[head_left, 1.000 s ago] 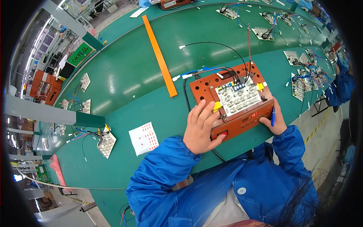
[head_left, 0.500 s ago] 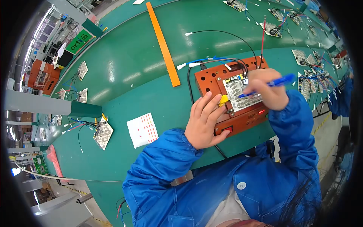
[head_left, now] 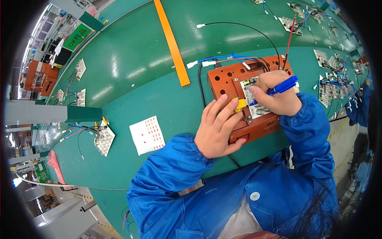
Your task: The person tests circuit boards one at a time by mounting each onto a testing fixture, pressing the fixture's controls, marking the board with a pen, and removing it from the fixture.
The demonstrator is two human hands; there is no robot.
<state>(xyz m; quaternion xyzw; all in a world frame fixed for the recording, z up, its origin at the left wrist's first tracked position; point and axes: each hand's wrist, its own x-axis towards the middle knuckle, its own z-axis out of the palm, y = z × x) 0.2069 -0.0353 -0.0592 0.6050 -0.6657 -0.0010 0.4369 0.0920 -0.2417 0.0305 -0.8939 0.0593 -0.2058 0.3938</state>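
My right hand is closed round a blue marker pen, its tip down at the left part of a white circuit board. That board lies on a reddish-brown test fixture, partly covered by my right hand. Spread over the fixture's left side, my left hand is open, fingertips beside a yellow block at the board's edge. Its thumb rests by a red rocker switch. Black, blue and red wires run out from the fixture's far side.
An orange strip lies across the green bench. On the left are a white sheet with red stickers and a wired circuit board. Several wired boards crowd the right, with more at the far side. A red wire stands up behind the fixture.
My right hand has come left and closer over the board, and the pen stands steeper. The red digits on the fixture's front are now covered. My left hand stays put; the view has shifted slightly.
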